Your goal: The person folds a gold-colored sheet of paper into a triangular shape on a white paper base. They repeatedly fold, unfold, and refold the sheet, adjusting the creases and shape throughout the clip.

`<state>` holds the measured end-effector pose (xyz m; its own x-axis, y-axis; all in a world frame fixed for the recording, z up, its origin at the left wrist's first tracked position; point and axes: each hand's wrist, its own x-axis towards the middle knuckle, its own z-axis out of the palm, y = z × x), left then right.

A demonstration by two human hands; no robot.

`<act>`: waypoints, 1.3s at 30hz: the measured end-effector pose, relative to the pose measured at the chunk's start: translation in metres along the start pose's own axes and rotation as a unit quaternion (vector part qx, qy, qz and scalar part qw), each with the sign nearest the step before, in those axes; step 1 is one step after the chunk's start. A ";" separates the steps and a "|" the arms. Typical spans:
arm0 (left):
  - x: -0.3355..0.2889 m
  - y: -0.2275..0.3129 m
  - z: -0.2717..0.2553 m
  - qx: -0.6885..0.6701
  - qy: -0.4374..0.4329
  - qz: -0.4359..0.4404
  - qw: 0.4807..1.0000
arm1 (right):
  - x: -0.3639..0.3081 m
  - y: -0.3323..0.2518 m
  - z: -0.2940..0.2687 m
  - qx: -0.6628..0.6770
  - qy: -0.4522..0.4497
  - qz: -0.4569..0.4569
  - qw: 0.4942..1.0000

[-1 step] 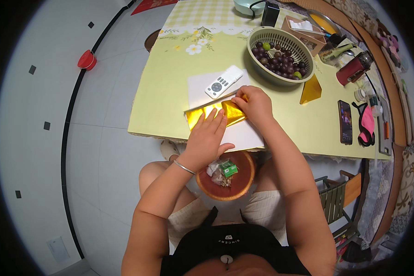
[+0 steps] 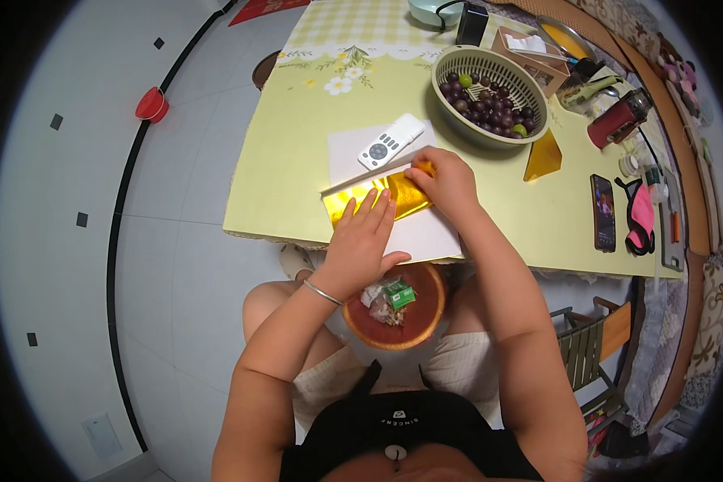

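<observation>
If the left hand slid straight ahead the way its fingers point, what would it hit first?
Probably the white remote control. The left hand lies flat on the gold foil sheet, fingers pointing up the table; past the sheet's far edge the remote lies on white paper. Depth is uncertain.

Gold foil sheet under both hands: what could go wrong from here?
The gold foil sheet lies on white paper that overhangs the table edge; pressure from the left hand could slide both off. The right hand pinches one end, so it may crease crookedly. The white remote sits close behind.
</observation>
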<state>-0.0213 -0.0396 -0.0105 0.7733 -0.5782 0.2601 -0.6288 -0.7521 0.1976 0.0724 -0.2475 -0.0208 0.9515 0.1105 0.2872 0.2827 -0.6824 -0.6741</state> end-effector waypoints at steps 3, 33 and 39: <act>-0.003 0.002 0.002 0.018 -0.018 -0.032 0.999 | 0.004 0.006 -0.005 0.054 -0.017 0.055 0.997; 0.005 -0.018 -0.002 0.006 -0.035 -0.043 0.998 | 0.002 0.005 0.004 0.031 0.016 0.048 0.998; 0.002 -0.016 -0.003 0.040 -0.064 -0.028 0.997 | -0.008 -0.014 -0.010 -0.120 0.094 -0.093 0.984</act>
<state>-0.0100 -0.0281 -0.0105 0.8143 -0.5665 0.1263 -0.5797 -0.8043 0.1306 0.0596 -0.2460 -0.0072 0.8406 0.1294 0.5259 0.3916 -0.8161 -0.4251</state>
